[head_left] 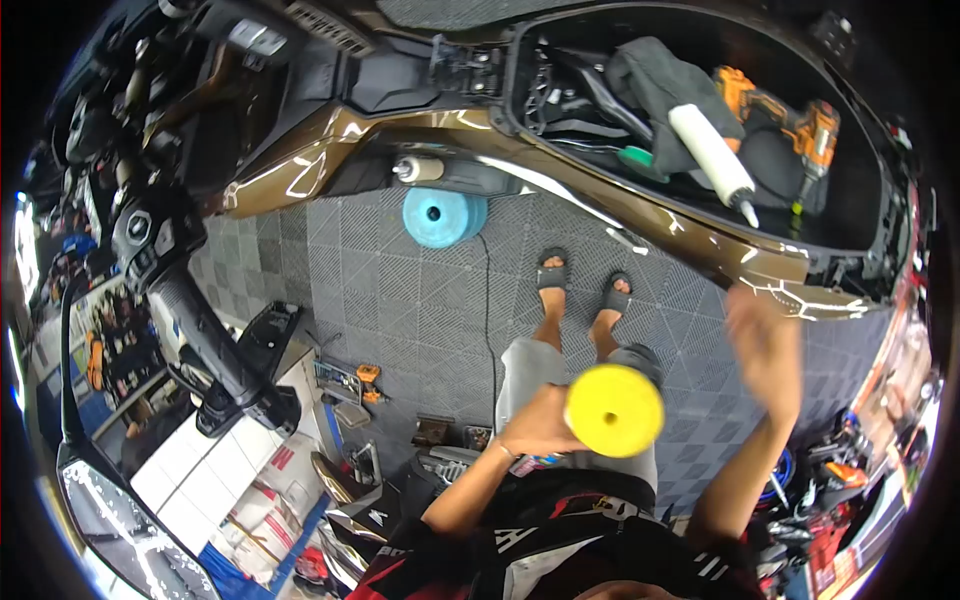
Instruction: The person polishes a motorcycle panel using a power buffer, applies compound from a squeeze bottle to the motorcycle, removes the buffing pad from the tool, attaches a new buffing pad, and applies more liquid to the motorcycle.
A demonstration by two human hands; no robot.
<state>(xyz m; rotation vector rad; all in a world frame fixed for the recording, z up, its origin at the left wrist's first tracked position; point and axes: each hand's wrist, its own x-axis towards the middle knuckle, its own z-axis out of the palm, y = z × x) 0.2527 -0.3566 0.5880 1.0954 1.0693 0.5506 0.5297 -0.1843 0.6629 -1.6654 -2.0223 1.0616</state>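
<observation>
A round yellow pad (614, 410) with a small hole in its middle faces up in front of my body. My left hand (542, 422) is wrapped round the tool behind this pad; most of that tool is hidden beneath it. My right hand (764, 335), smeared by motion, is raised near the lower edge of the scooter's brown side panel (640, 205). Whether its fingers hold anything cannot be made out.
The scooter's open storage bay (570, 30) holds a white bottle (708, 160), a dark cloth (650, 85) and an orange drill (815, 135). Blue round pads (435, 215) lie below the scooter. A handlebar grip (200, 320) juts out at left.
</observation>
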